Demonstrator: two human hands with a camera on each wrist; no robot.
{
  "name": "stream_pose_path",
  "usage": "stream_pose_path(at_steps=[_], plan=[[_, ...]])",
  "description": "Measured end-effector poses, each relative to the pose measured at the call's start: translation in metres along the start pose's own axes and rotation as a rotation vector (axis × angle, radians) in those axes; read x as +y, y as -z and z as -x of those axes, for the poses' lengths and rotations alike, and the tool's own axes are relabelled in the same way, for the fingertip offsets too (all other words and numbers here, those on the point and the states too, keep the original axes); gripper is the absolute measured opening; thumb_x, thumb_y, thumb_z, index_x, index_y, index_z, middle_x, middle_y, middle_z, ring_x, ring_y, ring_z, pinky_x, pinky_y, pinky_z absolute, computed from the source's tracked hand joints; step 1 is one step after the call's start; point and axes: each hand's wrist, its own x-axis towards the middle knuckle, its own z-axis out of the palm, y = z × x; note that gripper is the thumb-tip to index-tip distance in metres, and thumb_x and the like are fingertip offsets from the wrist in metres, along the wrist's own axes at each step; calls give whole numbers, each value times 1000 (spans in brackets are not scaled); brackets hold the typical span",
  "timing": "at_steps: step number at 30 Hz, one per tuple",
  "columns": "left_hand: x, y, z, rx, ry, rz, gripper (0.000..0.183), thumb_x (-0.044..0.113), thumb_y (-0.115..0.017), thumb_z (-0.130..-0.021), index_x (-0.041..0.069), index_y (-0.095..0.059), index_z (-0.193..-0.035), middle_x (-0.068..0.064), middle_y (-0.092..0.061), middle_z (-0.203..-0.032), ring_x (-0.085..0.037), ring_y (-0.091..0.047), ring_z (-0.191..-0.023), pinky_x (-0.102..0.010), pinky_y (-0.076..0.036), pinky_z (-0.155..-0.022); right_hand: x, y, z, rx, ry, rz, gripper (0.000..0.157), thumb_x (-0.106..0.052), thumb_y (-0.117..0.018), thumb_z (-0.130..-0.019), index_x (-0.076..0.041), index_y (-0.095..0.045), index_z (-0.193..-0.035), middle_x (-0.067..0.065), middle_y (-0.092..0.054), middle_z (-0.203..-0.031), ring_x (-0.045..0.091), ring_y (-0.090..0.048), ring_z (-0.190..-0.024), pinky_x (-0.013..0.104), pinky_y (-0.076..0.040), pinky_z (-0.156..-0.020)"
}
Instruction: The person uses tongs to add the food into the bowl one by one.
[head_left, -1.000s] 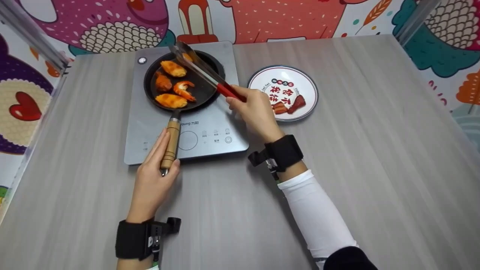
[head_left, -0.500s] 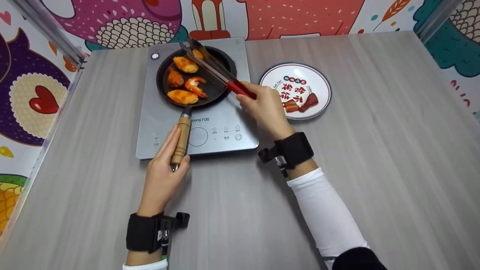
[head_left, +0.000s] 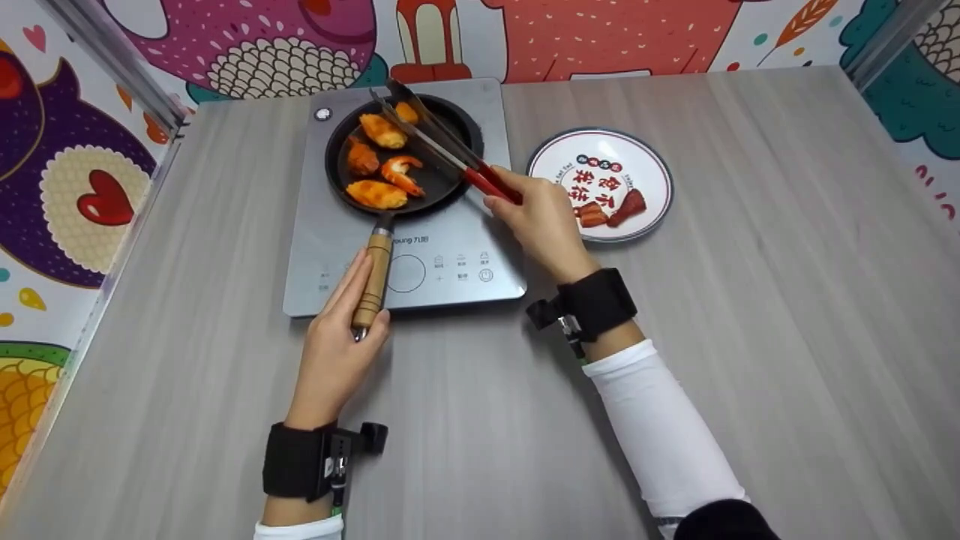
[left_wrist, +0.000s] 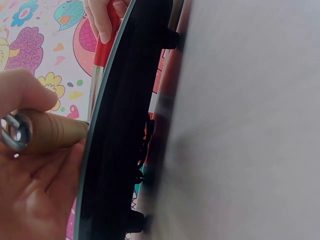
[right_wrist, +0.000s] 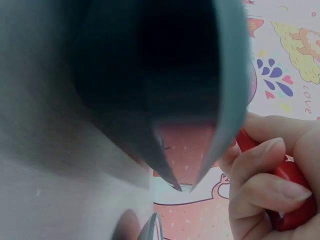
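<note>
My left hand [head_left: 334,356] holds the wooden handle [head_left: 375,281] of a black frying pan [head_left: 442,184], which sits on an induction cooker [head_left: 322,240]. In the left wrist view the thumb [left_wrist: 30,92] lies over the handle. My right hand [head_left: 551,225] grips red-handled metal tongs [head_left: 487,184], their arms spread over the pan's far side. Between the arms shows an orange food piece [head_left: 407,112]; I cannot tell whether they pinch it. Also in the pan are two golden wing-like pieces [head_left: 384,130], a reddish-orange chunk [head_left: 363,157] and a shrimp [head_left: 403,174].
Right of the cooker, a round white plate [head_left: 649,161] with red lettering carries a striped bacon-like piece [head_left: 592,215] and a dark red piece [head_left: 628,206]. The grey table [head_left: 750,300] ends at a cartoon-printed wall [head_left: 615,37] behind, with panels at both sides.
The whole scene has slid rightward in the head view as the camera turned. Both hands, the pan and the tongs keep nearly the same places relative to one another.
</note>
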Motion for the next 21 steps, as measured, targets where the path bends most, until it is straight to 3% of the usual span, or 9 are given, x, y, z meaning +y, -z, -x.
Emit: stream_pose_path(at_steps=[4, 12, 21], plan=[[0, 0, 1, 4, -3, 1, 67, 11, -58, -84, 27, -26, -141, 9, -21, -146, -11, -25, -129, -36, -30, -101, 1, 1, 1, -5, 21, 24, 43, -28, -65, -81, -18, -58, -122, 4, -64, -106, 13, -55, -80, 26, -43, -68], [0, -1, 2, -1, 18, 13, 68, 12, -58, -84, 30, -25, -140, 11, -21, -146, -11, -24, -129, -36, -30, -101, 2, 0, 4, 10, -13, -32, 48, -33, -64, -80, -17, -55, -124, 4, -64, -99, 11, -56, -68, 24, -44, -58], [0, 2, 2, -6, 27, 28, 68, 12, -58, -84, 29, -26, -140, 11, -20, -146, -12, -23, -129, -37, -29, -101, -4, 8, 13, 58, -41, -101, 49, -42, -64, -78, -25, -56, -123, 0, -64, -102, 6, -54, -82, 24, -43, -70]])
